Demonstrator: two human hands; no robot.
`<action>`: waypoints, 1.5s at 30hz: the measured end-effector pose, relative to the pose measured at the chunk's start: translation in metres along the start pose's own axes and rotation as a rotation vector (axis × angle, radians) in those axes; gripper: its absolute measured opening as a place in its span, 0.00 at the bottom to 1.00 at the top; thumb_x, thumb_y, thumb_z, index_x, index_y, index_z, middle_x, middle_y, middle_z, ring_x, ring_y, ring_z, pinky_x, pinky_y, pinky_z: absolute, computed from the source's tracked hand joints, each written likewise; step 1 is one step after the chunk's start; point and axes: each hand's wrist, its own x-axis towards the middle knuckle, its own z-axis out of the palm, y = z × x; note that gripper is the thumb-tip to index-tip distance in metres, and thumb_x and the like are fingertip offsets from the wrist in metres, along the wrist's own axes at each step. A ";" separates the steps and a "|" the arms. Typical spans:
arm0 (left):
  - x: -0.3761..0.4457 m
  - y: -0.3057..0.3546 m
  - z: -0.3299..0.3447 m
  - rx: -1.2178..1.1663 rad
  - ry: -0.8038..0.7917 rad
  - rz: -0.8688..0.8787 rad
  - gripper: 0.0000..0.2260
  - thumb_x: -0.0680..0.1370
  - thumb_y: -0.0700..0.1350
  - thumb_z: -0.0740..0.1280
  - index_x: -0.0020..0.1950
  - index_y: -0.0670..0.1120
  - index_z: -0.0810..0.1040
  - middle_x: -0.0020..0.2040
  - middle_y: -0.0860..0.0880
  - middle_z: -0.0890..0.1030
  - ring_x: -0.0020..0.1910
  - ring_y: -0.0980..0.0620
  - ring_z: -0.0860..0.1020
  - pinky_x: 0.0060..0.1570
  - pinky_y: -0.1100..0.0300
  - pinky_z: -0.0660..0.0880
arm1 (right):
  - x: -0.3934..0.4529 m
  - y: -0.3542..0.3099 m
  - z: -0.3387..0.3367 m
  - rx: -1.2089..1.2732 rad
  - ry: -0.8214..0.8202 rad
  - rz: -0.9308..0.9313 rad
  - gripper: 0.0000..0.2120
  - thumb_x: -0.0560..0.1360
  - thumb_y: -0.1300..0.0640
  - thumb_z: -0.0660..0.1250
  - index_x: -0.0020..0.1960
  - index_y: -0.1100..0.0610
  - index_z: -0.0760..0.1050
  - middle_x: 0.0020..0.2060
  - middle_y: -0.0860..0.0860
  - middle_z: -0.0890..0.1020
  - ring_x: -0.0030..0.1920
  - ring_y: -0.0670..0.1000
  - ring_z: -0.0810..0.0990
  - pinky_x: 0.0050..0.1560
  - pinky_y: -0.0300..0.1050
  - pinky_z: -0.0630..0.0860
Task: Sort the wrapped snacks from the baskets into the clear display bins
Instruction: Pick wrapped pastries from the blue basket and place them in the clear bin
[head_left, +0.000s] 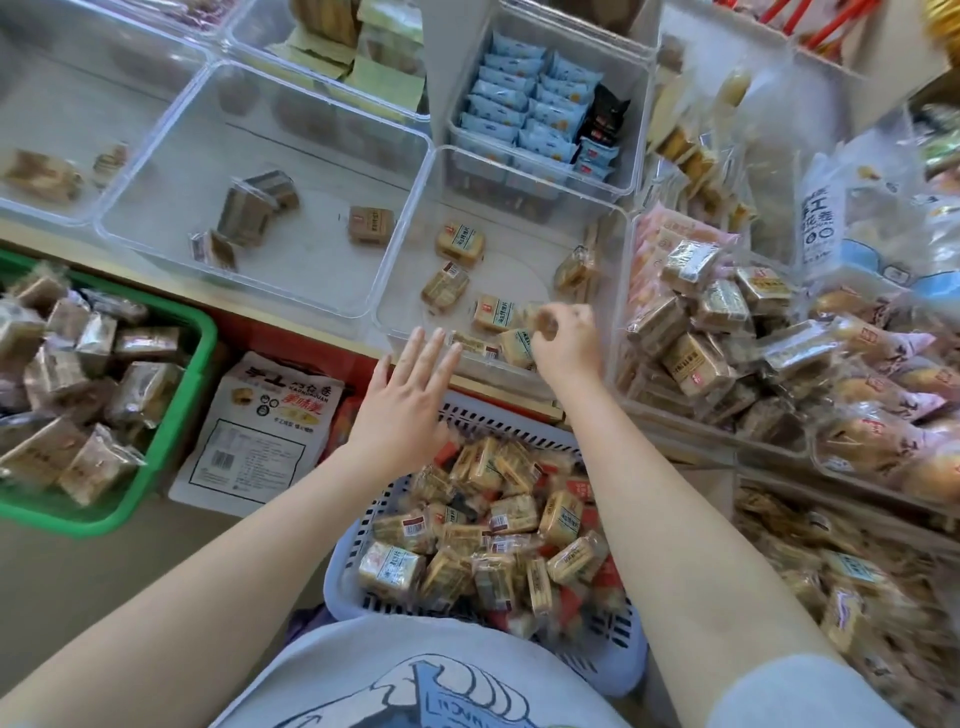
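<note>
My right hand pinches a wrapped snack inside the clear bin; left hand spread flat beside it; labels unreadable.

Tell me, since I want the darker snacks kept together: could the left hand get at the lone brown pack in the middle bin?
Probably yes. The left hand is open and holds nothing, the middle bin has no lid, and the brown pack lies alone on its floor, with nothing over it.
</note>
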 end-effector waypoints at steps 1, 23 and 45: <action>0.000 -0.001 0.001 0.000 -0.003 0.006 0.40 0.81 0.53 0.59 0.79 0.51 0.31 0.79 0.50 0.31 0.77 0.48 0.29 0.78 0.44 0.43 | 0.000 0.003 0.003 -0.051 -0.098 0.002 0.12 0.79 0.57 0.63 0.61 0.53 0.79 0.67 0.53 0.72 0.56 0.52 0.76 0.52 0.43 0.71; 0.005 -0.008 0.019 -0.079 0.083 0.033 0.37 0.81 0.66 0.51 0.79 0.55 0.33 0.79 0.53 0.30 0.76 0.53 0.28 0.74 0.50 0.36 | -0.093 0.120 0.120 -0.090 -0.373 0.276 0.32 0.75 0.57 0.70 0.76 0.56 0.62 0.68 0.58 0.73 0.66 0.60 0.74 0.63 0.57 0.75; 0.004 -0.006 0.019 -0.114 0.115 0.009 0.35 0.77 0.69 0.38 0.80 0.55 0.36 0.79 0.54 0.33 0.77 0.55 0.29 0.75 0.47 0.50 | -0.062 0.004 -0.031 0.195 0.239 -0.117 0.12 0.77 0.49 0.69 0.47 0.55 0.68 0.42 0.50 0.75 0.42 0.51 0.72 0.37 0.38 0.66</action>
